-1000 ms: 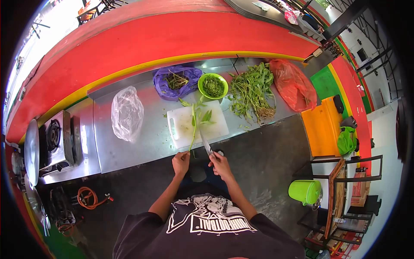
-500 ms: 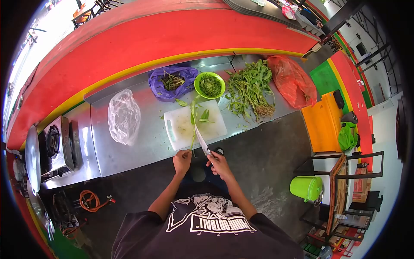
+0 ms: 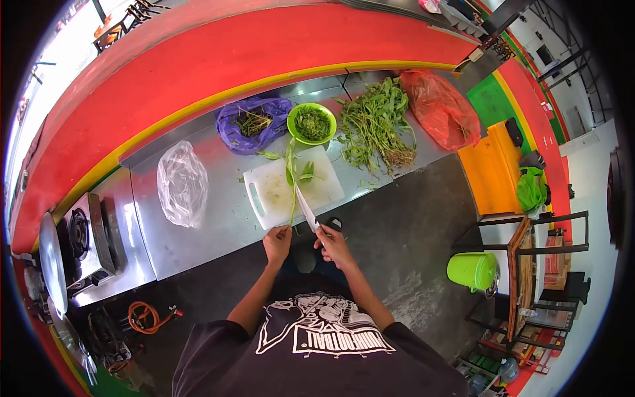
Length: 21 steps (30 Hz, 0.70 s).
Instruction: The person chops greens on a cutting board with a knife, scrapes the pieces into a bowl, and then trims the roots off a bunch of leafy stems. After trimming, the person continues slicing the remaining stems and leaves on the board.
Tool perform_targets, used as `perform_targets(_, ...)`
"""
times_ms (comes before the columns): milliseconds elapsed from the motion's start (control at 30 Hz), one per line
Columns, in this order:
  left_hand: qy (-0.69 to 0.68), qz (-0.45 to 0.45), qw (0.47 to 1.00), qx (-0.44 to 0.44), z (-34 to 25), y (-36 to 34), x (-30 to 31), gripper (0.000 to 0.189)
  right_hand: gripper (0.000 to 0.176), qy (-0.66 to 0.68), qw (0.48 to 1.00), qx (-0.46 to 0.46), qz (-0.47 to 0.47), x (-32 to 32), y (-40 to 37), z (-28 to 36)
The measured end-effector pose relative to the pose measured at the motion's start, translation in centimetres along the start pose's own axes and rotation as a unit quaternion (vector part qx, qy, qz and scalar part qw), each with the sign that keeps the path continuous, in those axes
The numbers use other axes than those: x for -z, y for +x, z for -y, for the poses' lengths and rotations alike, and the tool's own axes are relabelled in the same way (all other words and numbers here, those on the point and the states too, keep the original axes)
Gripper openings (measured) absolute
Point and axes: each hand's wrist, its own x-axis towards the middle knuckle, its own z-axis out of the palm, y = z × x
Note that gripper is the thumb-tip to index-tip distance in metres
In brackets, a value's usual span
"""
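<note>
My left hand (image 3: 277,246) is closed on the lower end of a leafy green stem (image 3: 292,188), which stretches up over the white cutting board (image 3: 261,210). In my right hand (image 3: 333,247) is a kitchen knife (image 3: 307,211), its blade angled up to the left and its tip close beside the stem. A few loose leaves (image 3: 307,172) lie on the board. Just behind it, a lime-green bowl (image 3: 293,130) holds chopped greens (image 3: 312,124). Both hands are at the counter's front edge.
Right of the bowl lies a heap of leafy greens (image 3: 377,122) with roots, beside a red plastic bag (image 3: 442,109). A purple bag (image 3: 228,132) with stems and a clear plastic bag (image 3: 182,185) sit leftward on the metal counter (image 3: 221,241). A gas stove (image 3: 89,231) stands far left.
The view has shifted slightly, so the counter and its things appear a little further left and up. Both hands keep their hold on the stem and knife, with the blade still beside the stem.
</note>
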Motion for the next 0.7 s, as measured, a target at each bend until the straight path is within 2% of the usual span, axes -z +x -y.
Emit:
perform_targets(267, -0.002, -0.004, 1.0, -0.025, 0.2, 0.7, 0.4, 0.015, 0.039, -0.046, 0.999, 0.012, -0.019, -0.1, 0.2, 0.4)
perform_targets(367, -0.027, 0.016, 0.999, 0.019, 0.6, 0.7, 0.1, 0.018, 0.039, -0.046, 0.999, 0.013, -0.011, 0.0, -0.4, 0.4)
perform_targets(467, -0.024, 0.015, 0.999, 0.018, 0.2, 0.7, 0.1, 0.017, 0.041, -0.058, 0.998, 0.009, -0.005, 0.2, -0.3, 0.0)
perform_targets(700, -0.004, 0.006, 0.999, -0.036, -0.6, 0.3, 0.0, 0.015, 0.041, -0.022, 0.999, 0.02, -0.024, 0.6, -0.1, -0.1)
